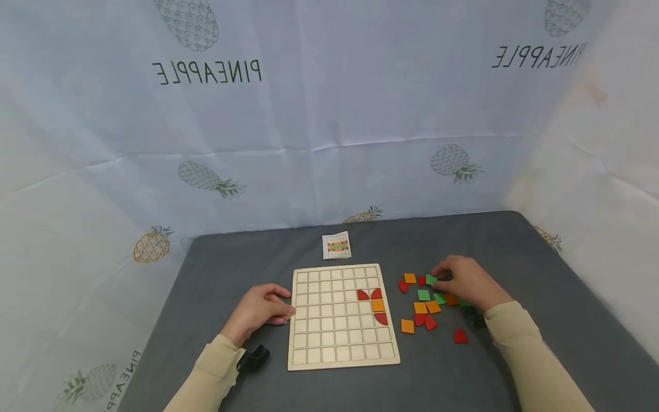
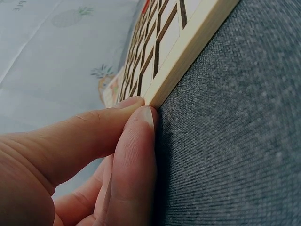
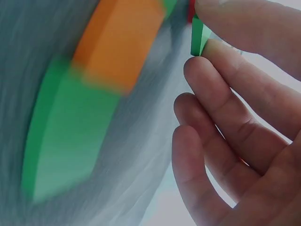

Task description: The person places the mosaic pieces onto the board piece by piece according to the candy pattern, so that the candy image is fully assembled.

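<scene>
My left hand (image 1: 259, 310) is at the left edge of a pale wooden grid board (image 1: 328, 339). In the left wrist view its thumb and a finger pinch the rim of that board (image 2: 176, 59). On the board's right side lie an orange square tile (image 1: 378, 305) and 3 red rounded pieces (image 1: 381, 319). My right hand (image 1: 472, 281) is over the loose pieces right of the board. Between its thumb and fingers it holds a green square tile (image 3: 196, 37), seen edge-on in the right wrist view.
Loose orange squares (image 1: 407, 326), green tiles (image 1: 424, 295) and red rounded pieces (image 1: 460, 336) lie scattered right of the board. A small printed pattern card (image 1: 336, 255) lies behind the board. Grey cloth (image 1: 247, 252) covers the table, and a pineapple-print curtain (image 1: 309, 114) hangs behind it.
</scene>
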Tool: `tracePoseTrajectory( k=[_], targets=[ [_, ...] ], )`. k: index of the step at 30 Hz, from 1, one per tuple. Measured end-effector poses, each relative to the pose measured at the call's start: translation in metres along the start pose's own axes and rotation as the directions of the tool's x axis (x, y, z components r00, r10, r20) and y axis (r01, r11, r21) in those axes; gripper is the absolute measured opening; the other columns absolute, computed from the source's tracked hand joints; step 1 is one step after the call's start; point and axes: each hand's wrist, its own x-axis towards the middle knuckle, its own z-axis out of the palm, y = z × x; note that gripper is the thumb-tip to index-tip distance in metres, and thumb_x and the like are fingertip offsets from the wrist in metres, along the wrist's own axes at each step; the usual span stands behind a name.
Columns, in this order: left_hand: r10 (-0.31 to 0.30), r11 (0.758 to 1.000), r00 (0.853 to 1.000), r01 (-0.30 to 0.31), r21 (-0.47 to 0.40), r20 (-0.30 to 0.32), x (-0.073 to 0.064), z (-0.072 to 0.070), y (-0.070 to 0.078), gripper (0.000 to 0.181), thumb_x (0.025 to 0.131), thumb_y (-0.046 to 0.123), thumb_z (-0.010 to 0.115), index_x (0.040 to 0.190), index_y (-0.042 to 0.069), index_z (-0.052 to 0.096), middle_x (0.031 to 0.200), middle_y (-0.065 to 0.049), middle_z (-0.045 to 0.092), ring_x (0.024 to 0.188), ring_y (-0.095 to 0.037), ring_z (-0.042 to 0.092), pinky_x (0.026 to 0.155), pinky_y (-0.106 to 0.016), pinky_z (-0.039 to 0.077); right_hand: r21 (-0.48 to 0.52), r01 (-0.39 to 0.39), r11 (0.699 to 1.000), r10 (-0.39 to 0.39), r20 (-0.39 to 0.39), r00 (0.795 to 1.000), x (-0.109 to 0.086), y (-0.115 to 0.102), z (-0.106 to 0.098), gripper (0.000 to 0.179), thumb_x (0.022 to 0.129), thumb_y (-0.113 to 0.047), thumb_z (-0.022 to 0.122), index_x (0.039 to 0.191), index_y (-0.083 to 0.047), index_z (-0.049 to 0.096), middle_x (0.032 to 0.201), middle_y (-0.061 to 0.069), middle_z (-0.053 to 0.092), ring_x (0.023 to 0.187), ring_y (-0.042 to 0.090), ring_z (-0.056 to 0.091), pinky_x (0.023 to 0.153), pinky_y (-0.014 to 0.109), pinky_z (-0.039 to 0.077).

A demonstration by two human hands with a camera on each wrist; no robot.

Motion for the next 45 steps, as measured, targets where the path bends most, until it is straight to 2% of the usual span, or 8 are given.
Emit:
tracePoseTrajectory(
  k=[7, 11, 15, 19, 22, 27, 45],
  targets=[
    [-0.001, 1.000, 1.000, 0.001, -0.004, -0.001, 0.001, 0.000, -0.001, 0.043, 0.084, 0.008, 0.093, 0.121, 0.000, 0.072, 0.090, -0.013, 0.077, 0.075, -0.019, 0.078, 0.071, -0.034, 0.069, -0.034, 0.096, 0.995, -0.097, -0.018, 0.995, 0.004, -0.042, 0.015, 0.019, 0.091, -0.021, 0.089, 0.107, -0.012, 0.084, 0.097, -0.001, 0.072, 0.085, 0.014, 0.062, 0.076, 0.036, 0.060],
    [-0.009, 1.000, 1.000, 0.009, 0.003, -0.013, 0.002, 0.001, -0.002, 0.041, 0.084, 0.007, 0.093, 0.119, 0.002, 0.073, 0.090, -0.013, 0.077, 0.074, -0.018, 0.077, 0.071, -0.034, 0.069, -0.044, 0.147, 0.988, -0.148, -0.029, 0.989, 0.006, -0.070, 0.026, 0.018, 0.090, -0.022, 0.090, 0.106, -0.017, 0.084, 0.095, -0.006, 0.070, 0.087, 0.011, 0.059, 0.076, 0.031, 0.059],
    [-0.005, 1.000, 1.000, 0.005, 0.008, -0.021, 0.002, 0.002, -0.001, 0.041, 0.084, 0.007, 0.093, 0.119, 0.002, 0.073, 0.089, -0.012, 0.077, 0.074, -0.019, 0.077, 0.070, -0.034, 0.069, -0.037, 0.207, 0.978, -0.208, -0.022, 0.978, 0.004, -0.096, 0.037, 0.017, 0.089, -0.023, 0.091, 0.105, -0.020, 0.084, 0.096, -0.007, 0.070, 0.088, 0.012, 0.058, 0.074, 0.028, 0.057],
    [0.006, 1.000, 1.000, -0.006, 0.008, -0.009, 0.002, 0.001, -0.001, 0.043, 0.084, 0.009, 0.093, 0.121, 0.003, 0.073, 0.090, -0.012, 0.076, 0.076, -0.020, 0.078, 0.071, -0.034, 0.069, -0.018, 0.279, 0.960, -0.279, -0.001, 0.960, 0.004, -0.114, 0.048, 0.016, 0.089, -0.021, 0.091, 0.104, -0.019, 0.084, 0.096, -0.008, 0.070, 0.092, 0.012, 0.058, 0.073, 0.024, 0.056],
    [0.011, 1.000, 1.000, -0.011, 0.001, 0.003, 0.002, 0.001, -0.001, 0.043, 0.084, 0.010, 0.093, 0.121, 0.002, 0.073, 0.090, -0.013, 0.076, 0.077, -0.020, 0.079, 0.072, -0.035, 0.069, -0.025, 0.321, 0.947, -0.321, 0.006, 0.947, 0.004, -0.121, 0.054, 0.015, 0.089, -0.019, 0.091, 0.102, -0.018, 0.084, 0.095, -0.008, 0.070, 0.093, 0.010, 0.058, 0.074, 0.023, 0.058],
    [0.002, 1.000, 1.000, -0.002, -0.022, 0.006, 0.002, 0.000, 0.000, 0.044, 0.084, 0.009, 0.093, 0.121, 0.002, 0.072, 0.091, -0.014, 0.075, 0.077, -0.021, 0.079, 0.072, -0.035, 0.069, -0.053, 0.345, 0.937, -0.345, 0.007, 0.939, 0.005, -0.122, 0.061, 0.017, 0.087, -0.018, 0.092, 0.102, -0.018, 0.083, 0.096, -0.008, 0.070, 0.092, 0.008, 0.057, 0.076, 0.025, 0.059],
    [0.011, 1.000, 1.000, -0.010, -0.025, 0.010, 0.000, -0.002, 0.002, 0.043, 0.084, 0.008, 0.093, 0.121, 0.001, 0.072, 0.091, -0.014, 0.076, 0.077, -0.021, 0.079, 0.072, -0.035, 0.069, -0.054, 0.344, 0.937, -0.345, -0.018, 0.938, 0.006, -0.122, 0.064, 0.016, 0.089, -0.021, 0.092, 0.101, -0.019, 0.082, 0.096, -0.007, 0.069, 0.094, 0.009, 0.058, 0.078, 0.026, 0.060]
  ],
)
